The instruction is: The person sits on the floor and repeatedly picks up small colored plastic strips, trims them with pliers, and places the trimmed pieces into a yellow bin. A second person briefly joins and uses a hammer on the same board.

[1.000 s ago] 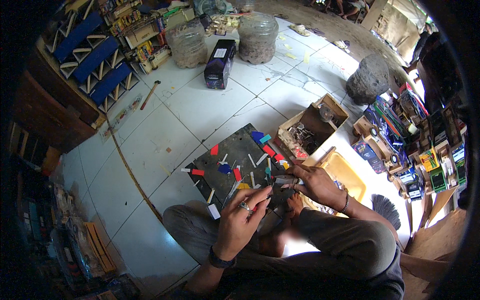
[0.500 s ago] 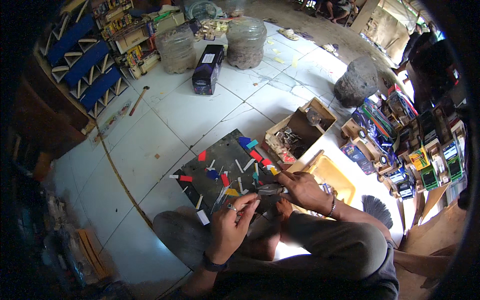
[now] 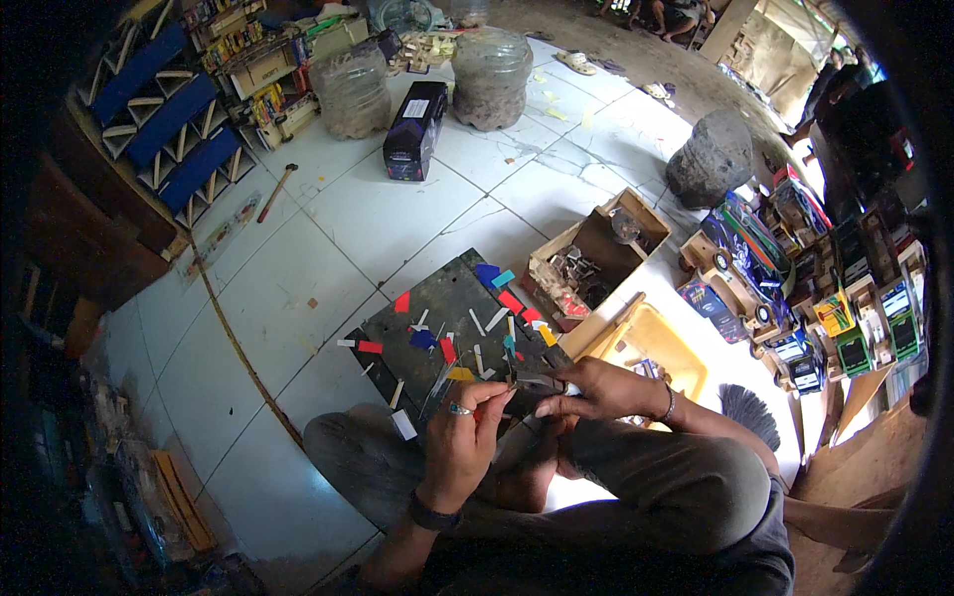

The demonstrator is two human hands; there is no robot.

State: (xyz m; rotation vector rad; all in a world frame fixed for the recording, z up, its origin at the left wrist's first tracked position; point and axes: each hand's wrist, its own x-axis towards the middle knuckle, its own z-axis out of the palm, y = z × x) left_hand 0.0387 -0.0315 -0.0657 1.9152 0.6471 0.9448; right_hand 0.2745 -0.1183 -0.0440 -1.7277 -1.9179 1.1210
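In the head view, a person sits cross-legged on the white tiled floor, both hands meeting just at the near edge of a dark cutting board that lies flat on the tiles. The left hand, with a ring on one finger, has its fingertips pinched narrow on something too small to make out. The right hand is closed around a thin dark tool whose tip points toward the left fingertips. Small coloured scraps, red, blue, yellow and white, lie scattered over the board. Beyond the board's far right corner stands an open cardboard box, and just right of the board a yellow tray.
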